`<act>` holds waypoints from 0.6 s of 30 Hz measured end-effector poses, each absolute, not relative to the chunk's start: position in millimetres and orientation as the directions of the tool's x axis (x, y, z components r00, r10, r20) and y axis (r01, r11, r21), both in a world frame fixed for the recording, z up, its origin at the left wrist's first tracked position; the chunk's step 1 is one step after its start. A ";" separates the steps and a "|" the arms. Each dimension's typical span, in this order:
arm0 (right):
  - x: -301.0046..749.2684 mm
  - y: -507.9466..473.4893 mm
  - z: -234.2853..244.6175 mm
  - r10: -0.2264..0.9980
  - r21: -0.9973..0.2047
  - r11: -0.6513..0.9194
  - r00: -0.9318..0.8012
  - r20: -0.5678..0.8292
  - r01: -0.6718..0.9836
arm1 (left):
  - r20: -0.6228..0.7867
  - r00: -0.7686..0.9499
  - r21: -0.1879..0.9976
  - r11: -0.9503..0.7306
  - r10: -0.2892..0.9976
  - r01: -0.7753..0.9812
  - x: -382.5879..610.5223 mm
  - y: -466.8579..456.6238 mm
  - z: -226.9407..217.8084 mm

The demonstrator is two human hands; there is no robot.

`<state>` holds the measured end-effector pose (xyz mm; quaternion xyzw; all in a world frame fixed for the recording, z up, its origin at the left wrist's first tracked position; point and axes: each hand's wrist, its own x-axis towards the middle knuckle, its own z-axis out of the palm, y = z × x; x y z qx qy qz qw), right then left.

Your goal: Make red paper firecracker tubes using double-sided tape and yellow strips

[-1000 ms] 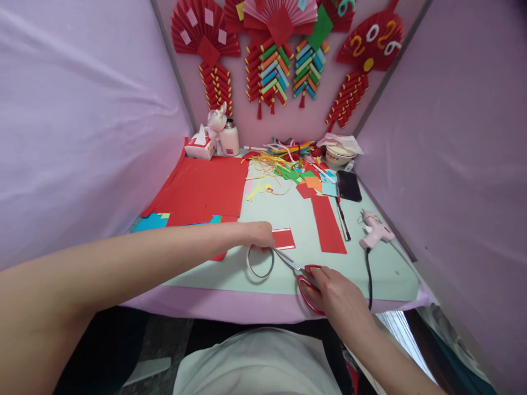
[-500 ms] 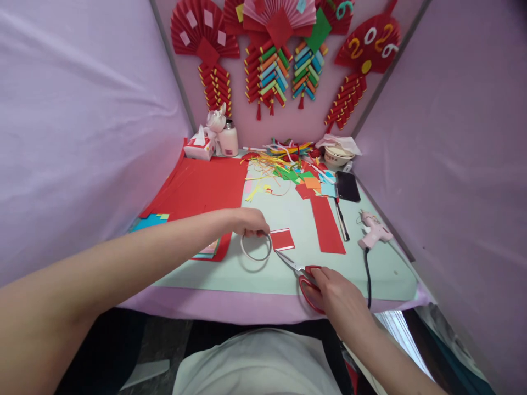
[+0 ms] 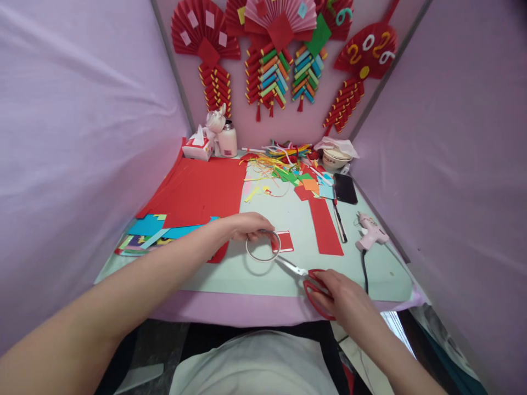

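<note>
My left hand (image 3: 254, 224) pinches a thin white ring, which looks like a narrow roll of tape (image 3: 262, 259), by its far edge above the table. Partly behind the ring lies a small red paper rectangle (image 3: 284, 241) with white strips along its two long edges. My right hand (image 3: 346, 296) grips red-handled scissors (image 3: 295, 268) through the loops. Their blades point left, with the tips near the roll's lower right edge; the blades look closed together. Whether the tips touch the tape I cannot make out.
A long red paper strip (image 3: 325, 227), a dark slim tool (image 3: 340, 220), a phone (image 3: 345, 188) and a pink glue gun (image 3: 371, 231) with its cord lie at right. Large red sheets (image 3: 201, 186) cover the left. Coloured scraps (image 3: 288, 175), a bowl (image 3: 335, 158) and a bottle (image 3: 228, 140) are behind.
My left hand has moved slightly right with the tape roll, which now overlaps the small red rectangle. The scissors, slightly open before, look closed now and sit a little lower right.
</note>
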<state>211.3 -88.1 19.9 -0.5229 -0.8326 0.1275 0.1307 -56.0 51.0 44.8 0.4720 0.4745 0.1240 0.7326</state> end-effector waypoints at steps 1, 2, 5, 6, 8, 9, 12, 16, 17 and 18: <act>215.9 -83.1 22.2 0.920 -0.346 0.391 -0.378 0.110 0.853 | -0.549 0.524 0.823 0.530 0.651 0.204 -60.6 48.9 46.1; 219.6 -75.7 24.2 0.935 -0.334 0.354 -0.327 0.136 0.873 | -0.518 0.530 0.833 0.536 0.671 0.136 -65.1 45.9 47.3; 220.7 -38.9 27.8 0.957 -0.277 0.260 -0.209 0.201 0.925 | -0.433 0.542 0.836 0.545 0.720 -0.057 -75.1 32.6 47.7; 217.1 -22.9 27.8 0.956 -0.262 0.252 -0.197 0.217 0.932 | -0.412 0.538 0.829 0.547 0.736 -0.113 -76.9 27.5 45.8; 205.0 11.4 25.8 0.952 -0.229 0.241 -0.185 0.243 0.943 | -0.384 0.532 0.807 0.554 0.755 -0.204 -79.0 18.2 39.0; 197.3 28.1 23.9 0.951 -0.204 0.229 -0.175 0.253 0.952 | -0.369 0.526 0.796 0.553 0.766 -0.246 -79.5 14.7 34.6; 174.8 68.8 15.8 0.952 -0.184 0.245 -0.200 0.233 0.952 | -0.349 0.507 0.763 0.553 0.788 -0.334 -81.6 10.2 22.0; 160.0 84.7 7.8 0.959 -0.242 0.238 -0.188 0.212 0.941 | -0.345 0.451 0.753 0.530 0.823 -0.390 -86.6 12.7 16.9; 159.3 80.5 7.1 0.951 -0.253 0.251 -0.189 0.246 0.934 | -0.341 0.430 0.754 0.517 0.836 -0.406 -87.6 13.3 17.4; 159.1 73.0 6.9 0.933 -0.258 0.283 -0.203 0.296 0.924 | -0.338 0.412 0.754 0.505 0.846 -0.420 -88.3 13.6 18.0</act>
